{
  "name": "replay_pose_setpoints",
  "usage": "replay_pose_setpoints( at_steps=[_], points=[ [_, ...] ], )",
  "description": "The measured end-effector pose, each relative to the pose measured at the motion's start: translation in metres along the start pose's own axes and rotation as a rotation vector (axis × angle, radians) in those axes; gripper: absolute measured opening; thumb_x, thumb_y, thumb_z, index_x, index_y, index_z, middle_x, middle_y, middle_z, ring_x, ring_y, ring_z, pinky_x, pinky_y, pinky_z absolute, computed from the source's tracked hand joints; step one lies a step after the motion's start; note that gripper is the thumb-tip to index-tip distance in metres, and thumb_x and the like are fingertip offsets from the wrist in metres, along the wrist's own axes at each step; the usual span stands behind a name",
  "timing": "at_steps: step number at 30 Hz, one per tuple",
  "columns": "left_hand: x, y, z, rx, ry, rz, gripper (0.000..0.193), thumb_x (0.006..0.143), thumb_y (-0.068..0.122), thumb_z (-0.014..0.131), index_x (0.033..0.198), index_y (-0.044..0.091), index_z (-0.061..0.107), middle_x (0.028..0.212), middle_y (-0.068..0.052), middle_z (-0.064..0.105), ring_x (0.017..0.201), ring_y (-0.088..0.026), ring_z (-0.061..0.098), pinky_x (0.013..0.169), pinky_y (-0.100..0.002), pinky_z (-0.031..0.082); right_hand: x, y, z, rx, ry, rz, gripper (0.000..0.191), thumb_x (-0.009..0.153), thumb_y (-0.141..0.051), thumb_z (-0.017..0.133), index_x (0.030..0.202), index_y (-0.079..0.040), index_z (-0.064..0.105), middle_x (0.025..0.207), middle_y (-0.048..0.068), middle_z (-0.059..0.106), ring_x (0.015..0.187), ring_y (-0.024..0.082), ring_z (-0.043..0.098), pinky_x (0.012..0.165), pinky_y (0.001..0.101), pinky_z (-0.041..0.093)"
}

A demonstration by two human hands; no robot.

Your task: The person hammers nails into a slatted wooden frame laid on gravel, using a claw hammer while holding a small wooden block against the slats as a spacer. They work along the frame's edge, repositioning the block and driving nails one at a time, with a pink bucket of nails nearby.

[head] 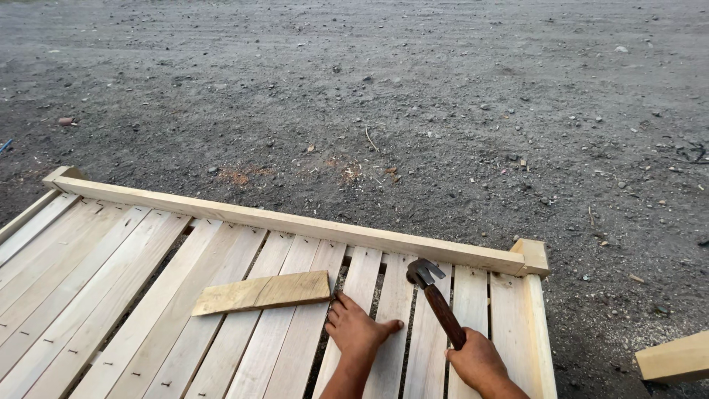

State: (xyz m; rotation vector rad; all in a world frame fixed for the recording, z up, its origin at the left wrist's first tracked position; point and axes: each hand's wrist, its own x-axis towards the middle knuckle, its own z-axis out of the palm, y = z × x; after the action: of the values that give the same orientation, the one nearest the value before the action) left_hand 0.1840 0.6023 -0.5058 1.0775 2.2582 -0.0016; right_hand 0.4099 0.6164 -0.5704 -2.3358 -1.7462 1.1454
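Pale wood fills the lower half of the view: a slatted wooden panel [244,310] lying flat on gravel ground [443,111]. The right hand [478,362] has its grip wrapped tight around the dark wooden handle of a claw hammer [436,295], held low on the shaft so the steel head sits well forward, hovering over or resting on the slats just short of the far rail [295,222]; contact cannot be told. The left hand [357,329] lies flat on a slat, fingers spread and holding nothing, its fingertips at or just short of the near corner of a loose wedge-shaped board [262,292], which lies crosswise over several slats. That flat palm looks like a brace, steadying the slat or the body beside the hammer.

Outward from the hands, the slats run away toward the raised far rail, with dark gaps between them and rows of small fasteners showing along the left side. A corner block [532,255] caps the rail on the right, and a side rail runs down the right edge just beside the hammer hand, leaving little room there. To the left the panel is broad. Another timber end [676,358] pokes in at the lower right, apart from the panel.
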Motion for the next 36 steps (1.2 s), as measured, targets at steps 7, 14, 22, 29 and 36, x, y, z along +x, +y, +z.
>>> replay_pose_setpoints(
  at_steps=[7,14,22,29,36],
  points=[
    [0.008,0.010,-0.007,-0.092,-0.023,-0.098,0.154,0.052,0.066,0.099,0.159,-0.002,0.010,0.155,-0.022,0.037,0.146,-0.035,0.032,0.119,-0.047,0.028,-0.001,-0.009,-0.004,-0.026,-0.084,0.057,0.032,0.087,-0.028,0.075,0.115,-0.014,0.070,0.095,0.008,0.079,0.097,0.024,0.077,0.092,0.0402,0.057],
    [-0.001,0.015,-0.012,-0.127,0.010,-0.145,0.142,0.052,0.059,0.100,0.156,0.001,0.023,0.150,-0.021,0.044,0.144,-0.036,0.036,0.119,-0.048,0.029,-0.006,-0.016,-0.009,-0.037,-0.064,0.047,0.029,0.087,-0.028,0.075,0.110,-0.012,0.073,0.095,0.008,0.077,0.097,0.024,0.075,0.092,0.0411,0.056],
    [-0.017,0.019,-0.035,-0.106,-0.050,-0.095,0.144,0.055,0.064,0.096,0.156,-0.002,0.018,0.154,-0.025,0.038,0.146,-0.039,0.034,0.118,-0.050,0.033,-0.005,-0.017,-0.011,-0.030,-0.053,0.058,0.027,0.086,-0.028,0.074,0.109,-0.013,0.073,0.097,0.010,0.080,0.098,0.026,0.077,0.091,0.0421,0.057],
    [-0.007,0.006,-0.080,-0.169,-0.217,0.217,0.085,0.071,0.051,0.089,0.124,-0.012,0.065,0.125,-0.026,0.069,0.114,-0.032,0.069,0.100,-0.035,0.055,-0.013,-0.013,-0.007,-0.082,0.055,-0.044,0.035,0.085,-0.030,0.077,0.115,-0.014,0.071,0.100,0.011,0.078,0.100,0.030,0.073,0.090,0.0436,0.056],
    [-0.020,-0.029,-0.127,-0.115,0.300,0.369,0.072,0.074,0.046,0.085,0.130,0.007,0.063,0.134,-0.019,0.062,0.126,-0.036,0.057,0.104,-0.049,0.048,-0.038,-0.028,-0.001,0.147,-0.067,0.112,0.034,0.090,-0.021,0.076,0.116,-0.003,0.062,0.066,0.010,0.064,0.051,0.023,0.063,0.051,0.0397,0.054]
  ],
)
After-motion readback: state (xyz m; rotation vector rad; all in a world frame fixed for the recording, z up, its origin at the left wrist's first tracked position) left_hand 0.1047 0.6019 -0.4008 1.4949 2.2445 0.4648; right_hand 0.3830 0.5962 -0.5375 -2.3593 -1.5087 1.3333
